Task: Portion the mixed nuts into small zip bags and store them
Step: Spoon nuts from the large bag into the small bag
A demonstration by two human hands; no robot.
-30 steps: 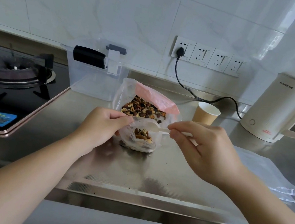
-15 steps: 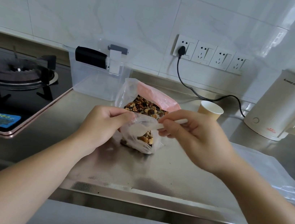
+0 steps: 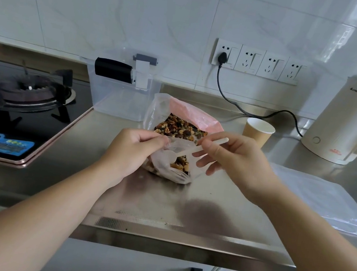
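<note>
A big pink-and-clear bag of mixed nuts [image 3: 180, 129] stands open on the steel counter. Right in front of it sits a small clear zip bag [image 3: 171, 169] with some nuts in its bottom. My left hand [image 3: 133, 149] pinches the small bag's left rim and holds it open. My right hand [image 3: 229, 158] pinches the handle of a white plastic spoon [image 3: 196, 149]. The spoon slants down to the left, and its bowl is inside the small bag.
A clear lidded storage box [image 3: 122, 90] stands behind left. A paper cup [image 3: 257, 131] and a cream electric kettle [image 3: 344, 122] with its black cord are at the back right. Spare clear zip bags [image 3: 329, 200] lie right. A gas hob [image 3: 16, 108] is left.
My right hand has swung the spoon from lying level over the small bag to slanting down into it. The left hand has kept its hold on the rim.
</note>
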